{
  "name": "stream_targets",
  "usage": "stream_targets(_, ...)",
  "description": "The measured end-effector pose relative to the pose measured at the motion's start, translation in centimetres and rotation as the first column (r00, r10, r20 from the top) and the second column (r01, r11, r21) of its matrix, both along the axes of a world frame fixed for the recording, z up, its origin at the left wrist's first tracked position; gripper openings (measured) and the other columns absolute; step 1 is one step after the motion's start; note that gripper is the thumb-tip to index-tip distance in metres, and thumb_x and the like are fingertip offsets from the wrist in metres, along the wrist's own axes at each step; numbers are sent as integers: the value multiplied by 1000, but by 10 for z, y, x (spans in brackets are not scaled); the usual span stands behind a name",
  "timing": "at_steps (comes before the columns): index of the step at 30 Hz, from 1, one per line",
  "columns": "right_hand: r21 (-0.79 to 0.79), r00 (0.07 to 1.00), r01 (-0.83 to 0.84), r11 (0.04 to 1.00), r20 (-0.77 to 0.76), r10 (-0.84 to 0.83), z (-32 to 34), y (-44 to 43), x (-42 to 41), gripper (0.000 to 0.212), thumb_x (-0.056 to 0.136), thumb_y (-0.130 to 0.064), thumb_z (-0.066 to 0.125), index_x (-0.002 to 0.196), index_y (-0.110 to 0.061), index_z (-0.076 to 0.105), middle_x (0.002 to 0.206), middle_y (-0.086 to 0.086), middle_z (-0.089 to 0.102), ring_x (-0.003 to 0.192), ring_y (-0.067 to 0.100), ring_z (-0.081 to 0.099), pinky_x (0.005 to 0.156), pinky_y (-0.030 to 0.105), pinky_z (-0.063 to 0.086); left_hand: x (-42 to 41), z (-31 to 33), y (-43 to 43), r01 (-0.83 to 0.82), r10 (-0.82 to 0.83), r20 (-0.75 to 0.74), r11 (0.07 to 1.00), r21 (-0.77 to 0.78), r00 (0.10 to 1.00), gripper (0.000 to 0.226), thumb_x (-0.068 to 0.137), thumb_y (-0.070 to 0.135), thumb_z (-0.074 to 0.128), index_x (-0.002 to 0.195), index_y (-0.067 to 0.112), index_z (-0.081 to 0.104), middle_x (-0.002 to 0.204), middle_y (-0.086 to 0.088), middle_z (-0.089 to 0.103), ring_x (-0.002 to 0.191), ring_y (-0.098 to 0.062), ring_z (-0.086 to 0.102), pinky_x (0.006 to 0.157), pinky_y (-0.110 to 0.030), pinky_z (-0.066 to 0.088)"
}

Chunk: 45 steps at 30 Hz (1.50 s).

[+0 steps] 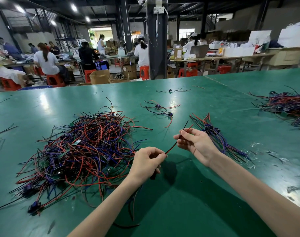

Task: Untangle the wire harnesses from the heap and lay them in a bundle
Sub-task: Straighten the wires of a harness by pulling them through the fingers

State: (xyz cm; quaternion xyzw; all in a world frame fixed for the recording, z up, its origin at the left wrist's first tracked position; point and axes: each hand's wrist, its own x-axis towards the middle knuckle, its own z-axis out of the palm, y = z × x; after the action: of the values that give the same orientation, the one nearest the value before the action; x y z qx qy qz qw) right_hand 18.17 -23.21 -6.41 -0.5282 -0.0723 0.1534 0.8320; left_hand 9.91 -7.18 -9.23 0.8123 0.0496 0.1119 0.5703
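On my feed the harness [171, 148] disappears into the left hand [145, 162], and its curled fingers [159, 155] hide where the wire runs; a dark piece under the palm is too shadowed for me to name. The right hand [195, 142] covers the near side of the bundle [219, 139]. The far pile [289, 106] runs off the right edge. In the heap [84, 151] I can't count harnesses or small boards. The bottom edge cuts both forearms and the counter [205, 194]

No text, label, brand or number is legible anywhere in the view.
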Motion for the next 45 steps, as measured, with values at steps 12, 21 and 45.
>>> stream_targets(12, -18, 1000, -17, 1000, 4, 17, -3, -2, 3, 24, 96, -8, 47, 78, 3, 59, 62, 7, 66, 51, 12, 62, 55, 24, 57, -3, 0, -2, -53, 50, 62, 997, 54, 997, 11, 84, 13, 68, 75, 9, 71, 51, 3, 55, 38, -13, 51, 40, -17, 36)
stream_targets(21, -220, 988, 121, 968, 123, -95, -4, -15, 10, 15, 83, -12, 66, 78, 2, 67, 61, 8, 60, 47, 12, 59, 49, 22, 53, -4, 0, -2, -47, 44, 78, 999, 28, 996, 10, 83, 11, 69, 74, 9, 72, 51, 2, 56, 38, -13, 50, 43, -19, 40)
stream_targets(45, 70, 979, 12, 997, -206, 3, 3, -22, 16, 20, 90, -11, 59, 79, 5, 64, 53, 6, 61, 47, 11, 60, 47, 20, 53, -3, 0, -1, 21, -18, 28, 994, -108, 999, 11, 86, 9, 65, 78, 5, 73, 49, 2, 55, 39, -9, 48, 34, -15, 34)
